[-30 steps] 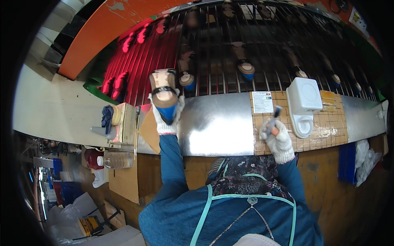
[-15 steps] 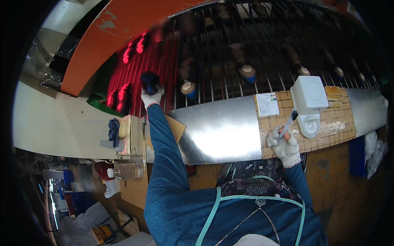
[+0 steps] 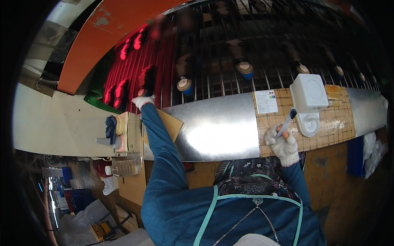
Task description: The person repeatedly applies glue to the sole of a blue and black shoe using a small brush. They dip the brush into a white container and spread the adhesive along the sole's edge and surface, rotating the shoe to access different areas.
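Note:
My left hand (image 3: 143, 101), in a white knit glove, reaches to the near edge of the red-lit rollers. Its fingers look spread, right by the near end of a dark shoe (image 3: 146, 78) lying on the rollers; whether they still touch it I cannot tell. Over the cardboard-covered part of the ledge, my gloved right hand (image 3: 282, 143) is closed round the pale handle of a small brush (image 3: 287, 122). The brush's dark bristles point up and away, beside a white plastic container (image 3: 310, 94) with a small round cup at its front.
Several shoes, such as one with a blue toe (image 3: 184, 85), lie on the dark roller conveyor (image 3: 213, 88). An orange panel (image 3: 82, 53) arches over the red-lit section. On the left stand a block with dark cloth (image 3: 111, 126) and a clear bottle (image 3: 126, 168).
The dark shoe in my left hand has gone down onto the red-lit rollers. That hand has drawn slightly nearer and left. My right hand keeps the brush in nearly the same place.

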`<move>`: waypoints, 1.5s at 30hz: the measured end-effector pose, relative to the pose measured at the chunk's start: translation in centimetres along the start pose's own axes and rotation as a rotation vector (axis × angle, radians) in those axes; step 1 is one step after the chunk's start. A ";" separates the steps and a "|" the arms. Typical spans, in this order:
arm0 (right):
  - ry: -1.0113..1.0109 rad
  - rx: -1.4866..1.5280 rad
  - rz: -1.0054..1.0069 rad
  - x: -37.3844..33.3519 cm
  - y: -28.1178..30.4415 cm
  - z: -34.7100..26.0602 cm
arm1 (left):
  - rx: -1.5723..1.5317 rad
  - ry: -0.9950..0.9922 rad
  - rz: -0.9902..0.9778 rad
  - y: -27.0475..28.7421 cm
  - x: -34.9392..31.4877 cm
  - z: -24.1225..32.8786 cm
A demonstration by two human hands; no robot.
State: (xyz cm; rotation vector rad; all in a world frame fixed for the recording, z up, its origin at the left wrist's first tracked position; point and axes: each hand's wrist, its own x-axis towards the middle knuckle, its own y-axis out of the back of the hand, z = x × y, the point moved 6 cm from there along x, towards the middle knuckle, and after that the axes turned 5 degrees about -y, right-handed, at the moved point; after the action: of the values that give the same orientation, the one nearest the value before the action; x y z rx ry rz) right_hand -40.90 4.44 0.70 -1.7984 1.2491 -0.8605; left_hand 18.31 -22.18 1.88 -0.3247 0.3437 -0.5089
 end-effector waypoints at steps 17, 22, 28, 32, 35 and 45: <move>0.368 -0.238 0.474 -11.0 2.1 -8.8 | 0.852 -0.083 -1.150 -11.9 -15.4 -1.6; 0.222 -1.253 1.035 -14.4 1.9 -14.5 | -0.251 0.320 -1.118 -8.4 -23.6 4.0; 0.271 -2.304 1.062 -12.6 -1.6 -16.5 | -0.960 0.955 -1.360 -7.0 -35.2 -3.2; 0.160 -2.471 0.991 -10.9 -1.6 -17.1 | -0.664 0.535 -0.953 -5.9 -36.4 -5.1; 0.127 -2.636 0.891 -10.2 -2.1 -17.1 | -0.596 0.091 -0.617 -4.1 -36.6 -3.4; -0.241 -1.609 1.038 -13.4 2.2 -18.6 | 1.301 -2.365 2.116 -3.8 -47.7 -1.5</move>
State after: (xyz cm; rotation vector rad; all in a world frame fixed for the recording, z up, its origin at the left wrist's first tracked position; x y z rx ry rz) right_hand -61.63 12.77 6.32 -1.5837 2.5684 1.2654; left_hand -22.93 -0.65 13.35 -1.1092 2.3802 -2.3557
